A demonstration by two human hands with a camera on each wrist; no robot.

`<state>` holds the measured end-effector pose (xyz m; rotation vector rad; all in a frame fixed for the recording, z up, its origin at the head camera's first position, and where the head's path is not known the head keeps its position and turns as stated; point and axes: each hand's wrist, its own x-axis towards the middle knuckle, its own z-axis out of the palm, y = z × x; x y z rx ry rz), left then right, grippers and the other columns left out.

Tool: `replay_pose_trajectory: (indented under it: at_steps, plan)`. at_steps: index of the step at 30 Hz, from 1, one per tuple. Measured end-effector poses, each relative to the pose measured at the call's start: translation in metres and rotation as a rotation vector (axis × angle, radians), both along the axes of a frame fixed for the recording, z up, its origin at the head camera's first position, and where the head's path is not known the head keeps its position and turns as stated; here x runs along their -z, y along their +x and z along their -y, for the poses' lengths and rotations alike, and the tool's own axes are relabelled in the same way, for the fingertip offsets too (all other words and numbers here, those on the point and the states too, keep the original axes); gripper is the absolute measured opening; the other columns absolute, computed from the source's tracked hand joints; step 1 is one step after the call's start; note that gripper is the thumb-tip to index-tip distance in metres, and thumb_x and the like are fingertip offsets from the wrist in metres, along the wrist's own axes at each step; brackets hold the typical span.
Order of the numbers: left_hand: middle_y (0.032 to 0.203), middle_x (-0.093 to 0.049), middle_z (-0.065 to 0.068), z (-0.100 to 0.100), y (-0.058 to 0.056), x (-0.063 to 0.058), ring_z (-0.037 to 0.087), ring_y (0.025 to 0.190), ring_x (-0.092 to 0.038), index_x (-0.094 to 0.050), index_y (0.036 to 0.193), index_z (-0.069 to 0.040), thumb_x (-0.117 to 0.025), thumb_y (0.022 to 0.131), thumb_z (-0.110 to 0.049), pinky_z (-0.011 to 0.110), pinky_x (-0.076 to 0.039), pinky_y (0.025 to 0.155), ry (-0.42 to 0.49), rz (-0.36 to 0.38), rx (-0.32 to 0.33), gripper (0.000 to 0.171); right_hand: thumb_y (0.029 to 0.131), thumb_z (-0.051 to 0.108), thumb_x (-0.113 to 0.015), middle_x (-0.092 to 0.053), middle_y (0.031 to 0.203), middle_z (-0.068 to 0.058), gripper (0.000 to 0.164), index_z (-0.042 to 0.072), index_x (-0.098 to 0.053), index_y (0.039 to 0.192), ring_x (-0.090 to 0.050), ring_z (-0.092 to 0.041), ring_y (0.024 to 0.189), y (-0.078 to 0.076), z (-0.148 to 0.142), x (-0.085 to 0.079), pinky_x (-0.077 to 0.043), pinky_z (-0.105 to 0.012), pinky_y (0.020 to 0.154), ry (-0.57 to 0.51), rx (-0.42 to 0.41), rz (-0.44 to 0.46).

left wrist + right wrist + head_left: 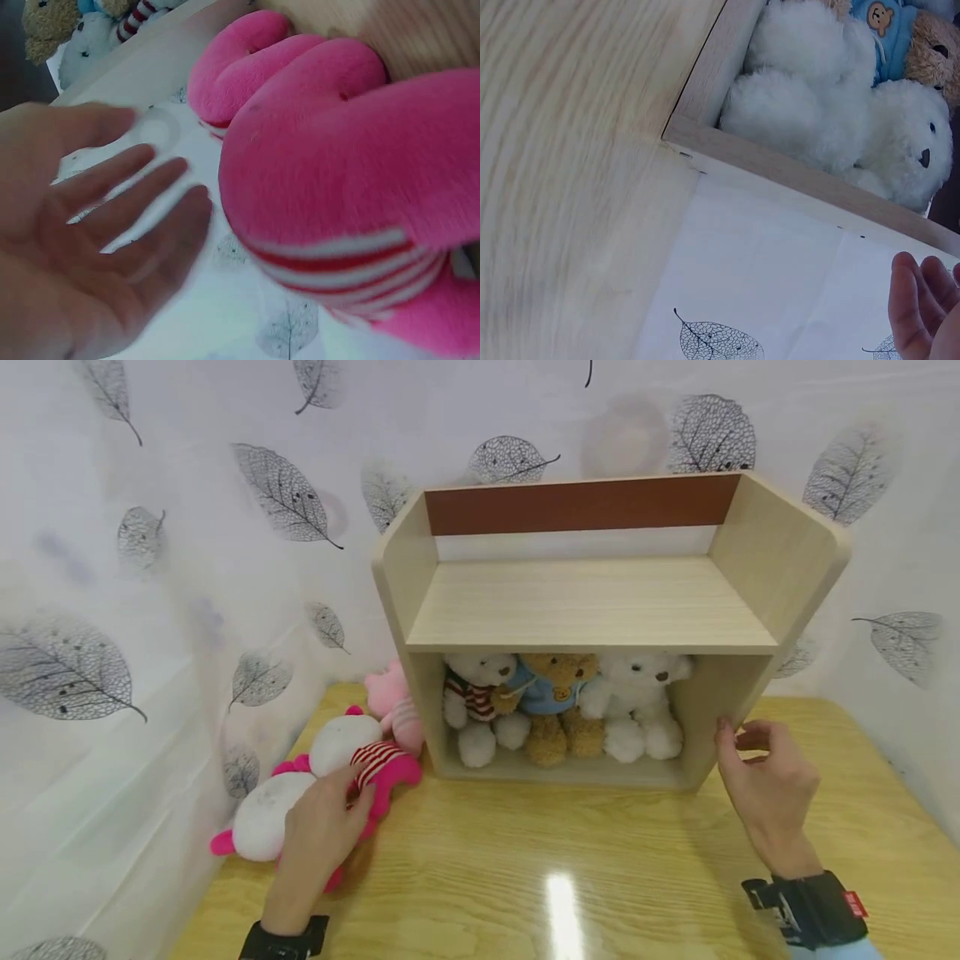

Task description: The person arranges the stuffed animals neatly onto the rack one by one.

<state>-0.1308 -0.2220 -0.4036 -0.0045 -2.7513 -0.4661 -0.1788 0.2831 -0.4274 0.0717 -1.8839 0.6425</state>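
Left hand [326, 820], fingers spread, near 2 white-and-pink plushes [260, 817] — right hand [774, 785], fingers loosely bent, beside 1 shelf [592, 602] of 3 bears [546, 695].

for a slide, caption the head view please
Left hand by plush toys, right hand at a shelf holding three teddy bears.

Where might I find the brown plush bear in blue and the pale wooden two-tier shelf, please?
Brown plush bear in blue [540, 700]: head view, on the front of its blue top.
Pale wooden two-tier shelf [588, 602]: head view, on its bare upper board.
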Motion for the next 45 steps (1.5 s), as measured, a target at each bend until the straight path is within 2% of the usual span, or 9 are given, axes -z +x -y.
replay_pose_trajectory:
  at_steps: [4, 7, 13, 17, 22, 31, 35, 40, 45]
  plan:
    - [0.123, -0.06, 0.017, 0.006, 0.012, 0.001, 0.042, 0.113, -0.053, -0.057, 0.127, -0.009, -0.074, 0.078, -0.028, 0.061, -0.048, 0.074, -0.09, 0.118, 0.016, 0.056, 0.078, 0.019, -0.071, -0.068, 0.076, -0.024, 0.034, -0.009, -0.062, 0.095, -0.062, -0.035, 0.058, -0.001, -0.002, -0.004, -0.028, 0.006, 0.062, -0.007, 0.007, 0.045]
    - [0.133, -0.051, 0.024, 0.01, 0.017, 0.002, 0.051, 0.12, -0.042, -0.051, 0.133, -0.008, -0.076, 0.075, -0.032, 0.069, -0.043, 0.073, -0.131, 0.227, 0.004, 0.068, 0.078, 0.018, -0.07, -0.068, 0.082, -0.025, 0.036, -0.007, -0.063, 0.103, -0.063, -0.039, 0.06, -0.003, -0.003, -0.008, -0.029, 0.007, 0.063, -0.01, -0.02, 0.076]
    - [0.13, -0.049, 0.024, 0.013, 0.02, 0.011, 0.051, 0.12, -0.038, -0.054, 0.129, -0.011, -0.077, 0.075, -0.028, 0.074, -0.039, 0.072, -0.134, 0.36, -0.048, 0.061, 0.08, 0.022, -0.068, -0.069, 0.082, -0.02, 0.034, -0.003, -0.065, 0.104, -0.06, -0.005, 0.059, -0.012, -0.002, -0.017, -0.03, 0.007, 0.064, -0.006, -0.023, 0.112]
    - [0.123, -0.055, 0.02, 0.014, 0.019, 0.014, 0.048, 0.115, -0.044, -0.061, 0.119, -0.011, -0.076, 0.073, -0.027, 0.072, -0.041, 0.069, -0.152, 0.311, -0.082, 0.051, 0.082, 0.021, -0.064, -0.068, 0.077, -0.022, 0.029, -0.005, -0.064, 0.097, -0.065, -0.019, 0.055, -0.016, -0.005, -0.017, -0.029, 0.006, 0.06, 0.022, -0.018, 0.134]
    - [0.112, -0.063, 0.017, 0.02, 0.018, 0.008, 0.044, 0.103, -0.054, -0.064, 0.114, -0.009, -0.072, 0.072, -0.025, 0.065, -0.044, 0.062, -0.169, 0.106, -0.146, 0.045, 0.083, 0.019, -0.062, -0.067, 0.071, -0.023, 0.026, -0.006, -0.062, 0.091, -0.063, -0.039, 0.055, -0.016, -0.008, -0.013, -0.031, 0.001, 0.054, 0.06, -0.023, 0.143]
    - [0.096, -0.069, 0.018, 0.042, 0.023, -0.025, 0.039, 0.076, -0.063, -0.063, 0.118, -0.009, -0.067, 0.077, -0.031, 0.049, -0.045, 0.058, 0.073, -0.224, -0.322, 0.047, 0.084, 0.017, -0.061, -0.065, 0.069, -0.024, 0.025, -0.008, -0.06, 0.09, -0.063, -0.039, 0.054, -0.018, -0.006, -0.013, -0.031, 0.001, 0.053, 0.065, -0.046, 0.147]
    - [0.094, -0.071, 0.018, 0.05, 0.033, -0.042, 0.035, 0.075, -0.064, -0.066, 0.115, -0.013, -0.068, 0.077, -0.027, 0.037, -0.043, 0.059, 0.188, -0.267, -0.334, 0.041, 0.084, 0.017, -0.061, -0.065, 0.069, -0.024, 0.025, -0.007, -0.059, 0.09, -0.063, -0.039, 0.054, -0.019, -0.005, -0.012, -0.031, 0.0, 0.052, 0.066, -0.047, 0.145]
    - [0.101, -0.072, 0.012, 0.055, 0.047, -0.062, -0.009, 0.074, -0.056, -0.068, 0.114, -0.021, -0.071, 0.079, -0.022, 0.008, -0.039, 0.061, 0.356, -0.229, -0.296, 0.035, 0.085, 0.017, -0.061, -0.065, 0.07, -0.025, 0.026, -0.008, -0.059, 0.092, -0.063, -0.04, 0.054, -0.019, -0.005, -0.011, -0.03, 0.002, 0.054, 0.065, -0.062, 0.151]
    - [0.101, -0.067, -0.01, 0.036, 0.049, -0.068, -0.008, 0.083, -0.056, -0.064, 0.119, -0.015, -0.065, 0.086, -0.011, 0.008, -0.049, 0.066, 0.562, -0.099, -0.092, 0.033, 0.085, 0.018, -0.06, -0.065, 0.07, -0.024, 0.026, -0.008, -0.059, 0.091, -0.063, -0.04, 0.055, -0.018, -0.006, -0.01, -0.029, 0.004, 0.055, 0.045, -0.051, 0.158]
